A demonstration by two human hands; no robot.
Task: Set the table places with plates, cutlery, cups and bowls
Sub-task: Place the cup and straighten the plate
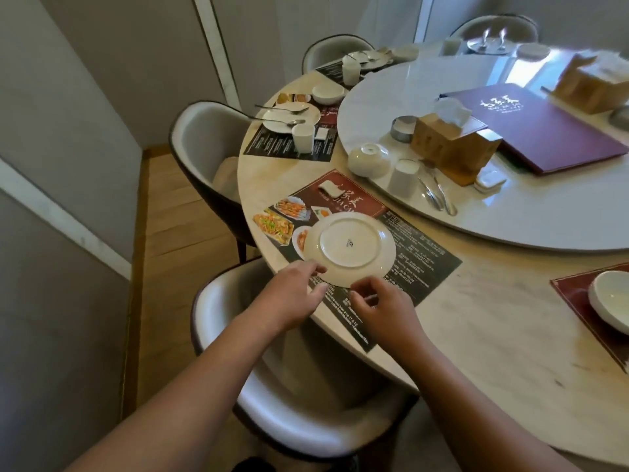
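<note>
Just below the middle of the frame, a white plate (pixel 350 249) is lying face down on a printed paper placemat (pixel 422 247), its foot ring and maker's mark pointing up, so the step in hand looks to be turning it right way up. Both hands are working at the rim nearest the bottom of the frame: the left hand (pixel 292 294) is resting its lightly spread fingers against the lower-left edge, and the right hand (pixel 381 304) is curling thumb and forefinger towards the lower-right edge in a loose pinch; whether either is already gripping the rim I cannot tell. To do this well, the fingertips should be getting under the lip rather than pressing on top, because a glazed plate on slick paper is likely to be sliding and dragging the placemat askew. Lifting the near edge first, then rolling the plate over, should be keeping it quiet on the table (pixel 493 335). It should be landing centred on the placemat, leaving room for the upturned bowl (pixel 369 160), the cup (pixel 403 178) and the cutlery (pixel 437 194) waiting on the turntable (pixel 544 216) right of centre.
</note>
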